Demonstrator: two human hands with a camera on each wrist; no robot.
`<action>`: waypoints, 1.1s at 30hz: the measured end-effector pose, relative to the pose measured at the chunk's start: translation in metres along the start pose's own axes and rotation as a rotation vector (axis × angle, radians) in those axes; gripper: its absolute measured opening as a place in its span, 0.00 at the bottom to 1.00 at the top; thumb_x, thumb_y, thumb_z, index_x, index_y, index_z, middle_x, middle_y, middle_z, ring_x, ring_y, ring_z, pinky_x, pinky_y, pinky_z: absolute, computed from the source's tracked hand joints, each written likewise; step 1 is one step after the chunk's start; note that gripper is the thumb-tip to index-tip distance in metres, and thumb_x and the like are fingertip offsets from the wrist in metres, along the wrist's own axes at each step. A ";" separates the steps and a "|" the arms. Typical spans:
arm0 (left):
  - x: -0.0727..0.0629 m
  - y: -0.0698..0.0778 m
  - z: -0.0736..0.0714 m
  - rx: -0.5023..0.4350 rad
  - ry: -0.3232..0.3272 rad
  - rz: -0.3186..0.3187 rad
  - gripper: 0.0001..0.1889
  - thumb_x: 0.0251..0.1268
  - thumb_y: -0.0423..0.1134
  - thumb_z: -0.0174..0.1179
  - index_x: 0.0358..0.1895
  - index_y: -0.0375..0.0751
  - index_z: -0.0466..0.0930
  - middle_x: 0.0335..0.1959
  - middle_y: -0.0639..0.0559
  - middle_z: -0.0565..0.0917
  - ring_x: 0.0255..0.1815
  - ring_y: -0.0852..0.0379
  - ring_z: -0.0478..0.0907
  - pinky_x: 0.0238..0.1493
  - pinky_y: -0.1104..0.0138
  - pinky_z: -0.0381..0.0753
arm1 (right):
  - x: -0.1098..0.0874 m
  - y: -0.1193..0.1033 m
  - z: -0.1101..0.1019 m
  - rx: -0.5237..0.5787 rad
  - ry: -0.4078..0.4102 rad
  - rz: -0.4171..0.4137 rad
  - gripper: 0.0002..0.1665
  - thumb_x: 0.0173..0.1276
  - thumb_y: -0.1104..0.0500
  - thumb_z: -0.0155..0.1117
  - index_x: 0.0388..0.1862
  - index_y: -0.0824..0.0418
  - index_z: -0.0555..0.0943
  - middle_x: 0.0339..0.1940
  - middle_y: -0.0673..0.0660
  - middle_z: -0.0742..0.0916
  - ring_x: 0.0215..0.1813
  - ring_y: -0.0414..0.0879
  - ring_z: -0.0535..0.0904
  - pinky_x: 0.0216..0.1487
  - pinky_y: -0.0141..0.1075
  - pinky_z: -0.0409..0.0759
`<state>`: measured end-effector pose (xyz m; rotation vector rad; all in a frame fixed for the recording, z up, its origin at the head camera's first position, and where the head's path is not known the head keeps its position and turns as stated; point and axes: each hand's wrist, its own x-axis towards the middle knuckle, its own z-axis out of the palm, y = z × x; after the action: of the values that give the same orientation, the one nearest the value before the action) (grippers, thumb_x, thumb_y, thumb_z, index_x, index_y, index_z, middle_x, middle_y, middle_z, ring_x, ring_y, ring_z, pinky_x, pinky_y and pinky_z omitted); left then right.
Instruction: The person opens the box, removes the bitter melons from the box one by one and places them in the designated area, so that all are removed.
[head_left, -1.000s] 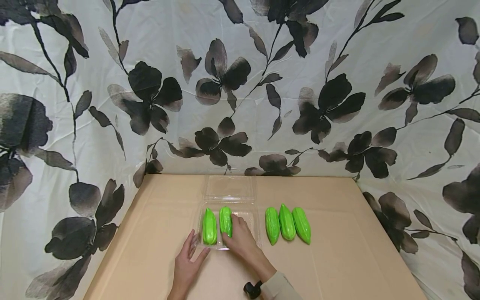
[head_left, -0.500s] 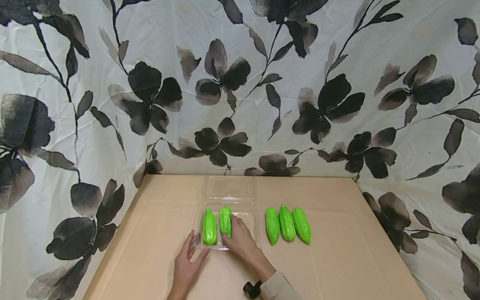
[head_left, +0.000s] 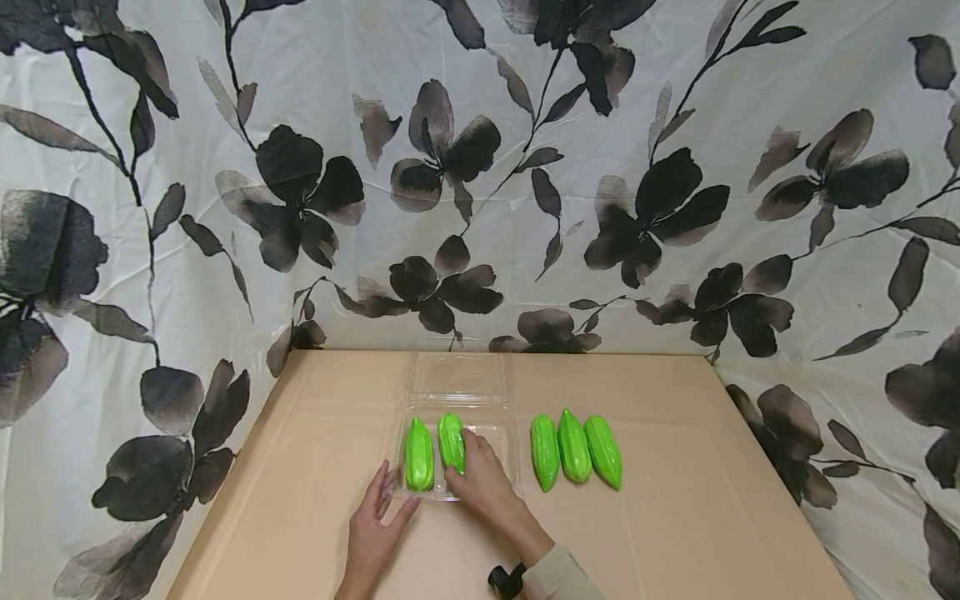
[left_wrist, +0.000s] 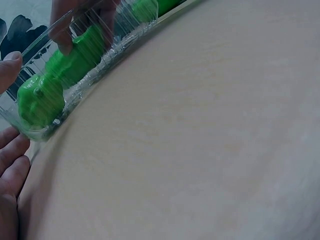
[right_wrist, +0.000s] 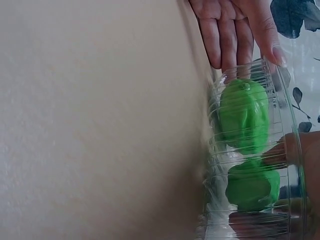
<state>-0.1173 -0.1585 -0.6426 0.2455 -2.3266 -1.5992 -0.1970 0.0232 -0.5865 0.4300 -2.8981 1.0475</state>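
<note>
In the head view, a clear plastic clamshell container (head_left: 495,417) lies with two glossy green, ridged, cucumber-like vegetables inside. One cucumber (head_left: 419,457) rests at the left of the container. My right hand (head_left: 487,483) reaches into it and pinches the second cucumber (head_left: 451,440) between thumb and fingers, covering part of its right side. My left hand (head_left: 371,529) touches the container's front left corner. In the right wrist view, the left hand's fingers (right_wrist: 228,42) are straight against the container's end wall, with the thumb at the rim.
Three more green cucumbers (head_left: 574,450) lie side by side right of the container. Its lid (head_left: 459,377) is folded back, away from me. All rests on a tan board (head_left: 675,517), backed by a white floral cloth (head_left: 525,233). A black band (head_left: 506,581) circles the right wrist.
Almost nothing differs. The pinched cucumber leans very slightly more to the right at its near end; both hands keep their places.
</note>
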 end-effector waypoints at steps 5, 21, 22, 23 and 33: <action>0.000 -0.001 0.000 0.006 0.001 0.004 0.43 0.57 0.44 0.75 0.76 0.46 0.64 0.65 0.46 0.81 0.67 0.49 0.76 0.60 0.89 0.70 | 0.000 0.000 -0.002 0.025 0.007 0.005 0.40 0.58 0.57 0.68 0.68 0.71 0.70 0.48 0.64 0.84 0.41 0.46 0.79 0.39 0.36 0.85; 0.001 -0.003 0.001 0.054 -0.007 0.016 0.43 0.60 0.47 0.72 0.76 0.42 0.61 0.66 0.41 0.80 0.67 0.43 0.77 0.66 0.71 0.76 | -0.002 0.001 -0.010 0.041 0.048 -0.018 0.40 0.56 0.57 0.67 0.67 0.72 0.70 0.48 0.63 0.84 0.41 0.45 0.79 0.36 0.34 0.84; 0.001 -0.003 0.001 0.059 -0.012 0.010 0.43 0.61 0.47 0.72 0.76 0.43 0.61 0.66 0.41 0.79 0.67 0.43 0.76 0.66 0.69 0.76 | -0.003 0.001 -0.011 0.042 0.050 -0.018 0.40 0.56 0.57 0.67 0.67 0.72 0.70 0.48 0.63 0.84 0.41 0.45 0.79 0.36 0.33 0.83; 0.001 -0.003 0.000 0.064 -0.015 0.009 0.43 0.61 0.48 0.71 0.76 0.43 0.61 0.66 0.41 0.79 0.68 0.43 0.76 0.66 0.66 0.76 | -0.003 0.001 -0.011 0.044 0.053 -0.020 0.40 0.55 0.57 0.67 0.67 0.72 0.71 0.48 0.63 0.84 0.41 0.45 0.79 0.36 0.33 0.83; 0.000 -0.001 0.001 0.025 -0.009 0.011 0.42 0.60 0.46 0.73 0.76 0.43 0.62 0.66 0.41 0.80 0.67 0.44 0.77 0.63 0.83 0.73 | -0.004 0.003 -0.018 0.051 0.072 0.000 0.40 0.56 0.56 0.66 0.68 0.70 0.71 0.51 0.62 0.84 0.42 0.44 0.78 0.37 0.32 0.82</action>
<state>-0.1179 -0.1582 -0.6440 0.2309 -2.3514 -1.5704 -0.1951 0.0379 -0.5745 0.3859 -2.8143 1.1146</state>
